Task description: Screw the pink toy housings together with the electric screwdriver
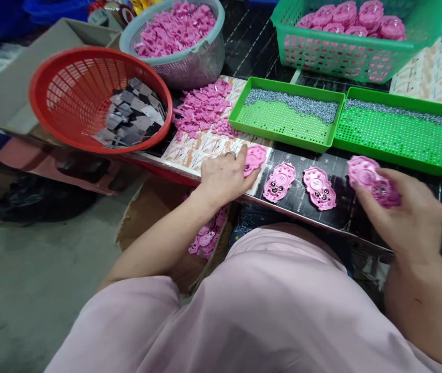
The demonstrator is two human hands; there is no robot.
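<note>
My left hand rests on the bench edge with its fingers closed over a pink plastic shell. My right hand grips a small stack of pink shells, tilted above the bench. Two more pink shells lie flat on the dark bench between my hands, with small dark spots on their faces.
A red basket holds grey square pieces. A grey bowl and a loose pile hold small pink parts. Two green trays carry tiny metal bits. A green crate holds pink housings. A cardboard box sits below.
</note>
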